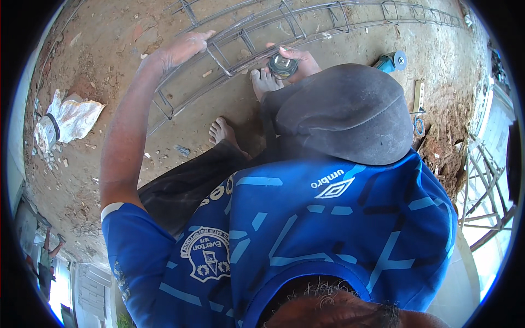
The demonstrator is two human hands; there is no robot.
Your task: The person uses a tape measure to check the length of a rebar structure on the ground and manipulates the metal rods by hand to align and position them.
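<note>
The rebar cage (306,27) — a long lattice of thin ribbed steel bars tied with rectangular stirrups — is laid on the bare dirt ground (109,82) across the top of the view, its far end bent by the lens and cut short near the rim. The left hand (183,48) is rested on it, fingers curled loosely over a bar. A round tape measure (282,65) with a dark casing is gripped in the right hand (298,59), close against the cage; the right forearm is hidden behind a bent knee in dusty grey cloth. Two bare feet are partly seen below the cage. A blue angle grinder (391,61) is half covered by the knee, and a crumpled white sack (74,117) is lain well apart at the left
</note>
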